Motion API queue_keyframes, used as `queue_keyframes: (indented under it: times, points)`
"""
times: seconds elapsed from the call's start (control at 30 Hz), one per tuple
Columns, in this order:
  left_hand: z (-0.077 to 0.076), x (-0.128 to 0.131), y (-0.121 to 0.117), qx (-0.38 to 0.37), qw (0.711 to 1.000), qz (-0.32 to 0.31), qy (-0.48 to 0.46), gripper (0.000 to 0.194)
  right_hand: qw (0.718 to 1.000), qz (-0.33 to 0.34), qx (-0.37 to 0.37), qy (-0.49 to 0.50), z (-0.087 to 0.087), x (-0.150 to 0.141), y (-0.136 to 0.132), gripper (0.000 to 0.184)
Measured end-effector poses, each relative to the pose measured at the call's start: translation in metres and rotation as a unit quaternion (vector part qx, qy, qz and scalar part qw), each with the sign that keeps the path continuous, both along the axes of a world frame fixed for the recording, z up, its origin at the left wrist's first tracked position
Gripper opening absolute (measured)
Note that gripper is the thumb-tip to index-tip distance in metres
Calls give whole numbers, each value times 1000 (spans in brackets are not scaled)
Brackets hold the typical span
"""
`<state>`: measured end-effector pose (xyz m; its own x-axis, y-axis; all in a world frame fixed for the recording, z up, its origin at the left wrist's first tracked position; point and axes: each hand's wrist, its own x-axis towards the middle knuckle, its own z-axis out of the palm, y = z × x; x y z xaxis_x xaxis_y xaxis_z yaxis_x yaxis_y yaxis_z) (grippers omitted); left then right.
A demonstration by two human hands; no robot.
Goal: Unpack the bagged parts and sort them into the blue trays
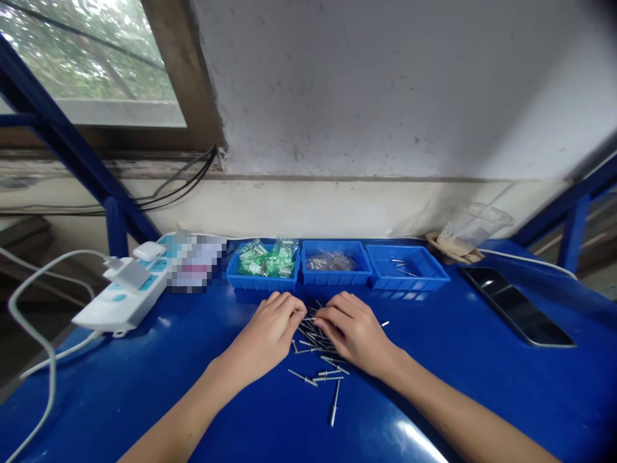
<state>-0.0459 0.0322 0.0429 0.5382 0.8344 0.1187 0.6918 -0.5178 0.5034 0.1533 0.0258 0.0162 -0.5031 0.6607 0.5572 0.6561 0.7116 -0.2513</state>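
Head view showed, nearest on the blue counter [260, 421], a lone rivet [334, 406], then a loose rivet pile [315, 339] between and below both hands. The right hand [360, 331] had its grip together on one slim rivet [311, 319]; the left hand [270, 331] met its other end, fingertips close, but whether that grip clamped it could not be told. A light pinch, with fingertips clear of the crossed shanks, seemed soundest. Beyond sat the green-packet tray [263, 283], middle tray [336, 278] and right tray [409, 285], the last holding a few rivets [403, 270]
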Motion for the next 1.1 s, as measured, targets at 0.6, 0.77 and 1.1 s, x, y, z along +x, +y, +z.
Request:
queue_keyframes:
  times: [0.6, 0.77, 1.1]
  points:
    - [1, 3, -3, 78, 995, 5, -65, 12, 998, 1, 27, 52, 6, 4, -3, 12]
    - [2, 3, -4, 119, 988, 15, -96, 9, 998, -3, 17, 66, 12, 5, -5, 12]
    - [2, 3, -3, 115, 989, -6, -89, 22, 995, 37, 53, 73, 8, 3, -5, 12]
